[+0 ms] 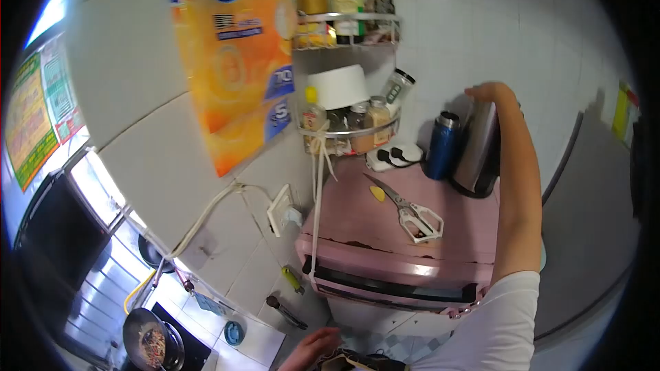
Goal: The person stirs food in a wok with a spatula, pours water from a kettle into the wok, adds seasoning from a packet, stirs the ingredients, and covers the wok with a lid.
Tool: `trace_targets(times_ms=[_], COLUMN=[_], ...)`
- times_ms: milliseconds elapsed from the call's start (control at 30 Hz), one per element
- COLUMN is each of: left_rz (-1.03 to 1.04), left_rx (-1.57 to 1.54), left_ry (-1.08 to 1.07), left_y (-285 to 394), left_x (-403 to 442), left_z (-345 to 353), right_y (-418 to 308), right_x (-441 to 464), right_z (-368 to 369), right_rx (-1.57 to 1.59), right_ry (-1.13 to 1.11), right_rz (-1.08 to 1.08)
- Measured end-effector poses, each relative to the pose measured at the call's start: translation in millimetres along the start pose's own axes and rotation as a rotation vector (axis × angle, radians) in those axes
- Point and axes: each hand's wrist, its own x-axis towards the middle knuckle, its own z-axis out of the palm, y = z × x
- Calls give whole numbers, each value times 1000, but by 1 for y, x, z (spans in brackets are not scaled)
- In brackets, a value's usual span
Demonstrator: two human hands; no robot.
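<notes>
My right hand (496,94) reaches over the top of a steel kettle (476,148) at the back right of the pink cabinet top (350,213). Its fingers are bent over the kettle's upper end, and the handle side is hidden by my arm. Just left of the kettle stands a blue bottle (443,145). White-handled scissors (412,216) lie on the pink surface, with a small yellow piece (377,193) beside the blades. Low in the view, my left hand (317,345) is near my body, its fingers partly visible and touching nothing I can make out.
A corner rack (350,130) holds jars and bottles, with another shelf above. A white power strip (394,156) lies behind the scissors. An orange bag (230,62) hangs on the left wall. At lower left, a wok (148,343) with food sits on the stove. A grey panel (584,233) stands right.
</notes>
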Motion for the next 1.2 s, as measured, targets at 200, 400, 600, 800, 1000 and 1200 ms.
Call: trace_targets(times_ms=[200, 400, 600, 800, 1000, 1200], left_rz=[-41, -14, 38, 59, 114, 66], left_rx=[115, 98, -24, -284, -586, -907], left_ry=[-232, -338, -226, -87, -36, 83], left_y=[-3, -14, -16, -60, -115, -206], left_x=[36, 53, 23, -6, -75, -162], left_z=[20, 20, 5, -61, -141, -238], right_y=[-7, -17, -31, -89, -307, -466], right_x=[2, -23, -41, -110, -386, -605], right_z=[5, -4, 0, -39, 49, 221], right_rx=[111, 47, 72, 1003, 873, 516], right_ry=[24, 85, 724, 1117, 309, -547], right_rz=[178, 207, 319, -153, -501, -1566])
